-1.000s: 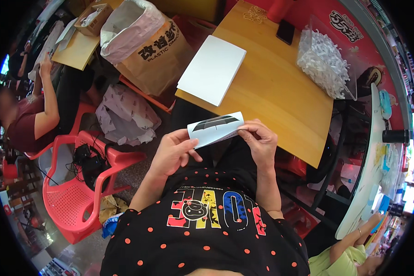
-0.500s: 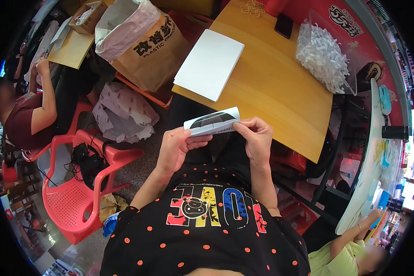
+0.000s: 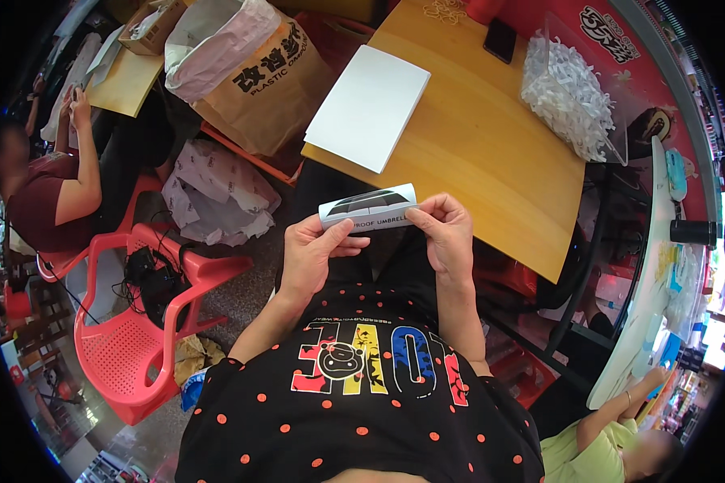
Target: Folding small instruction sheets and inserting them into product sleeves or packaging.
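A printed paper sheet (image 3: 367,211), pale blue with a dark umbrella picture, is curled into a tube between my hands, above my lap. My left hand (image 3: 318,245) is closed on its left end, the thumb pressing the printed front and the fingers behind. At the right end, my right hand (image 3: 445,235) pinches the sheet's lower edge between thumb and fingers. Just beyond the tube, a stack of white paper sheets (image 3: 370,106) lies on the near left corner of the yellow wooden table (image 3: 491,153).
On the table are a clear bin of white paper strips (image 3: 572,101), a dark phone (image 3: 499,42) and rubber bands (image 3: 445,11). A large brown paper sack (image 3: 258,88) stands left of it. A red plastic chair (image 3: 133,354) holds black cables. Other people sit at left and lower right.
My left thumb has moved onto the front of the sheet. The sheet is now curled into a rounder tube and turned slightly, showing more of its printed lower part.
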